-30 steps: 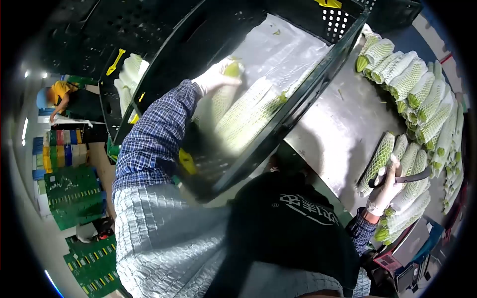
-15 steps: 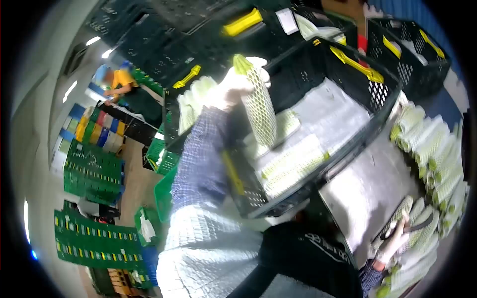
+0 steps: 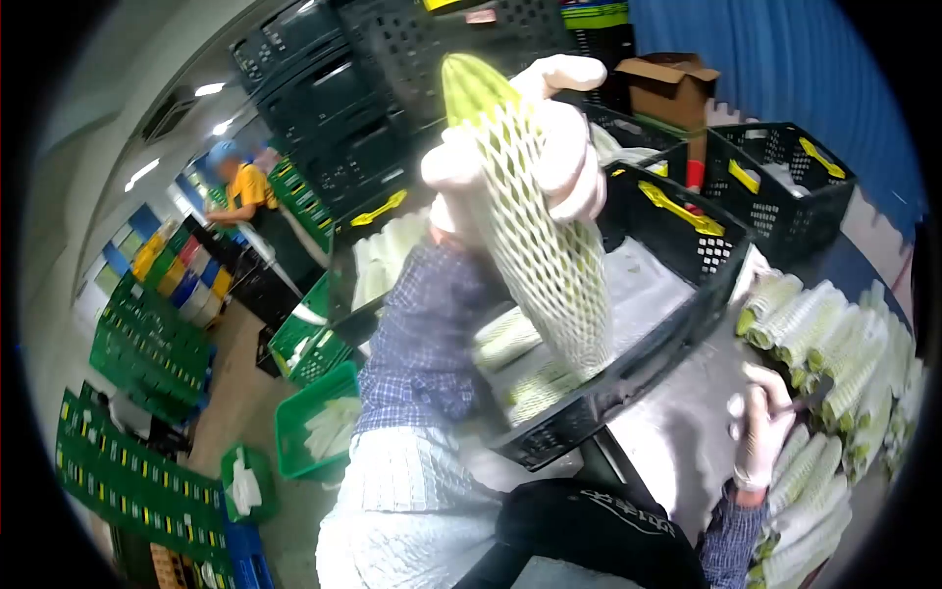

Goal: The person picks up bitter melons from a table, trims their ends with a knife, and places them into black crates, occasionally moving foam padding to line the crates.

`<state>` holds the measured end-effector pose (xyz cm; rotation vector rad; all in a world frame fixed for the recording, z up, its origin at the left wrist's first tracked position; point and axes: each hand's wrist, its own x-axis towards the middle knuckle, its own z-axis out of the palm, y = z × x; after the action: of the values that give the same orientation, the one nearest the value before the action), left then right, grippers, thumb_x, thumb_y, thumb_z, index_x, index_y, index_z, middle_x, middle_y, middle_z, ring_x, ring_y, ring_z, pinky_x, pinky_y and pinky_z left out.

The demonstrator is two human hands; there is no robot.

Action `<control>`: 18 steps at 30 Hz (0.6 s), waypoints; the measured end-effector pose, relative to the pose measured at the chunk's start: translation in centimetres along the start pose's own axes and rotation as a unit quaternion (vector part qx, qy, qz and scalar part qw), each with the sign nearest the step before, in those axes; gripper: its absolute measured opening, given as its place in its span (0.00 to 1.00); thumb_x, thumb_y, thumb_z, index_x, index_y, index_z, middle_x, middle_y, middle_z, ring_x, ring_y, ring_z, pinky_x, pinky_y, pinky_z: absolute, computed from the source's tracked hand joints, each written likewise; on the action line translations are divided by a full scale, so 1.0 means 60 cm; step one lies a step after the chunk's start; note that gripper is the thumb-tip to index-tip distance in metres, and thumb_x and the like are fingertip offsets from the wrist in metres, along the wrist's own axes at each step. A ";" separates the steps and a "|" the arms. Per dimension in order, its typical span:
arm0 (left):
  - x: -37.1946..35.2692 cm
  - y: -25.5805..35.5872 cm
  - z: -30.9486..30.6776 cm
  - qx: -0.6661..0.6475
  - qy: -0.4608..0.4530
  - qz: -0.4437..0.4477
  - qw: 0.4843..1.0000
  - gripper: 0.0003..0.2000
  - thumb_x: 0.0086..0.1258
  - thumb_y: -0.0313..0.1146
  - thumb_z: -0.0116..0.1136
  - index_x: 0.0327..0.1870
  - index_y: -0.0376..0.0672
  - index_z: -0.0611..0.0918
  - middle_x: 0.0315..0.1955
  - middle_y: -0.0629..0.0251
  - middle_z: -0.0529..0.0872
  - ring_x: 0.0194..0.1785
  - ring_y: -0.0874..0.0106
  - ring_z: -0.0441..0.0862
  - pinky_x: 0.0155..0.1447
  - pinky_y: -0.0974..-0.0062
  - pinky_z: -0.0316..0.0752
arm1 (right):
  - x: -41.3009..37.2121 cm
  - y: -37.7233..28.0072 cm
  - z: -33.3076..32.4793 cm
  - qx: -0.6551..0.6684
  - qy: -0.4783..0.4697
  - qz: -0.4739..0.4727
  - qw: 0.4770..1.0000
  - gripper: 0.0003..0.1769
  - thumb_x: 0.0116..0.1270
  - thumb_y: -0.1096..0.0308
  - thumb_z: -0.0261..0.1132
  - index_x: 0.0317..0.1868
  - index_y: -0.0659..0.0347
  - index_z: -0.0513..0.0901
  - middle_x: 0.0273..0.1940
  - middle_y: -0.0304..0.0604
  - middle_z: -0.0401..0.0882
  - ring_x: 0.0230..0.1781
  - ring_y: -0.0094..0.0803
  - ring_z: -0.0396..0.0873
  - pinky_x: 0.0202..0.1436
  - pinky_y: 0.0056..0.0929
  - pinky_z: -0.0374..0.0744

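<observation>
My left hand (image 3: 525,147), in a white glove, is wrapped round a pale green gourd (image 3: 545,236) in a white foam net, raised close to the camera. Its bare tip points up, and its netted lower end overlaps the black crate (image 3: 579,412). Inside that crate, netted gourds (image 3: 510,336) lie beside a pale liner sheet (image 3: 643,280). My right hand (image 3: 760,427), gloved too, is at the metal table (image 3: 677,432) with fingers curled. A dark narrow object (image 3: 812,395) juts out beside its fingers; I cannot tell its kind. Rows of netted gourds (image 3: 834,344) lie right of this hand.
Stacked black crates (image 3: 334,108) rise behind the work crate. Another black crate (image 3: 780,187) and a cardboard box (image 3: 667,88) stand at back right. On the left floor are a green tub (image 3: 294,422) and green crates (image 3: 147,344). A person (image 3: 250,196) in yellow works farther back.
My left hand has brought the netted gourd up and closer to the camera. My right hand has shifted up and left, off the lower netted gourds. The view has turned.
</observation>
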<state>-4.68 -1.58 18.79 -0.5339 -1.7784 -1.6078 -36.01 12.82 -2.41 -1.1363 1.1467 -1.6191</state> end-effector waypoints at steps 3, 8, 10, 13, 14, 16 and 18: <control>0.045 -0.065 0.035 -0.092 -0.036 0.018 0.995 0.48 0.52 0.48 0.71 0.72 0.32 0.61 0.27 0.66 0.79 0.28 0.69 0.79 0.36 0.68 0.74 | 0.031 -0.045 0.052 0.032 -0.177 -0.167 0.969 0.19 0.67 0.65 0.68 0.54 0.67 0.81 0.33 0.36 0.83 0.18 0.11 0.66 0.22 0.13 0.63; 0.095 -0.159 0.072 -0.202 -0.026 0.038 0.978 0.48 0.51 0.52 0.68 0.70 0.31 0.63 0.24 0.67 0.77 0.25 0.69 0.77 0.34 0.69 0.75 | 0.044 -0.054 0.070 0.137 -0.426 -0.109 0.888 0.50 0.49 0.61 0.82 0.70 0.70 0.68 0.60 0.47 0.80 0.54 0.26 0.78 0.59 0.26 0.75; 0.101 -0.182 0.078 -0.228 -0.003 0.033 0.973 0.48 0.50 0.54 0.67 0.70 0.31 0.64 0.23 0.68 0.76 0.24 0.69 0.77 0.33 0.69 0.75 | 0.020 -0.048 0.065 0.171 -0.427 -0.059 0.886 0.54 0.46 0.63 0.83 0.72 0.70 0.65 0.62 0.47 0.78 0.62 0.28 0.74 0.68 0.31 0.69; 0.086 -0.215 0.068 -0.260 0.067 -0.016 0.963 0.46 0.51 0.53 0.68 0.68 0.32 0.67 0.30 0.63 0.80 0.33 0.67 0.80 0.43 0.65 0.78 | -0.013 -0.052 0.061 0.093 -0.342 -0.108 0.929 0.52 0.46 0.62 0.82 0.70 0.70 0.66 0.60 0.46 0.79 0.60 0.28 0.76 0.66 0.31 0.71; 0.079 -0.221 0.097 -0.225 0.216 -0.048 0.949 0.42 0.55 0.51 0.70 0.67 0.33 0.68 0.38 0.57 0.83 0.40 0.63 0.83 0.52 0.61 0.80 | -0.013 -0.063 0.061 0.039 -0.324 -0.157 0.932 0.53 0.47 0.60 0.81 0.71 0.70 0.64 0.57 0.49 0.81 0.57 0.29 0.79 0.63 0.31 0.75; 0.046 -0.228 0.123 -0.029 0.282 -0.163 0.945 0.58 0.51 0.71 0.67 0.73 0.33 0.61 0.55 0.46 0.79 0.58 0.58 0.80 0.61 0.59 0.79 | -0.022 -0.074 0.063 -0.095 -0.221 -0.192 0.951 0.53 0.48 0.58 0.80 0.71 0.71 0.63 0.54 0.52 0.83 0.51 0.33 0.85 0.59 0.32 0.80; 0.010 -0.236 0.144 0.018 0.270 -0.258 0.927 0.54 0.55 0.69 0.66 0.73 0.35 0.62 0.61 0.47 0.77 0.64 0.57 0.77 0.69 0.57 0.74 | -0.019 -0.062 0.067 -0.190 -0.102 -0.273 0.938 0.57 0.47 0.53 0.80 0.72 0.71 0.61 0.51 0.55 0.84 0.40 0.37 0.88 0.47 0.31 0.85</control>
<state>-16.72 4.59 9.15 0.4139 -1.5753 -1.8266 -32.30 13.95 1.65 -1.9653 1.0896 -1.6593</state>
